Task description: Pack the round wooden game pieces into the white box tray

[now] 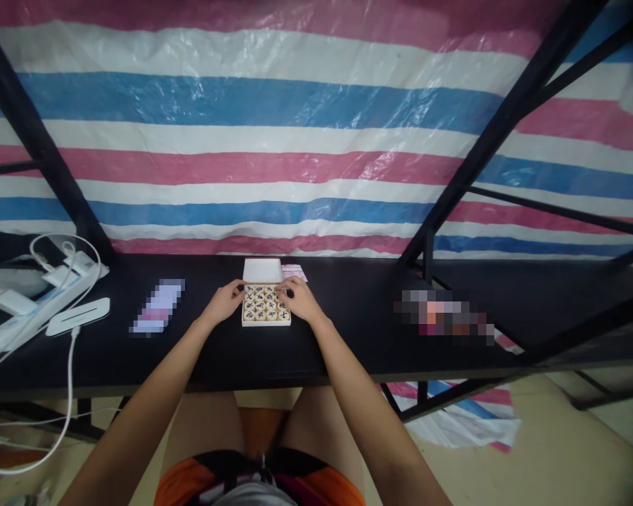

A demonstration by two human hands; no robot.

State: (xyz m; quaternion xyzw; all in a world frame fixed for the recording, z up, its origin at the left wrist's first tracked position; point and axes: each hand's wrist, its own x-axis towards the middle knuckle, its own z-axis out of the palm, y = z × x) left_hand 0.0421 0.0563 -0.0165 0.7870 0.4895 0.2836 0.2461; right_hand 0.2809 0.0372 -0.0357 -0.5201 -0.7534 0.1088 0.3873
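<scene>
A shallow white box (266, 324) stands on the black desk in front of me, filled with rows of round, cream-coloured Chinese chess pieces (260, 315) with dark characters. Its white lid (262, 270) lies just behind it, touching or nearly touching the back edge. My left hand (224, 302) grips the box's left rim near the back corner, thumb and fingers bent. Over the back right corner, my right hand (302, 299) has its thumb and fingers closed about a piece there; the fingers partly hide that piece and the ones beside it.
A slip of paper (295, 273) lies right of the lid. To the left are a blurred-out phone-like object (158, 306), a white flat device (79, 318) with a cable, and a power strip (26, 320). Blurred items (448, 313) lie right. Black frame bars (456, 186) slant upward before striped sheeting (264, 169).
</scene>
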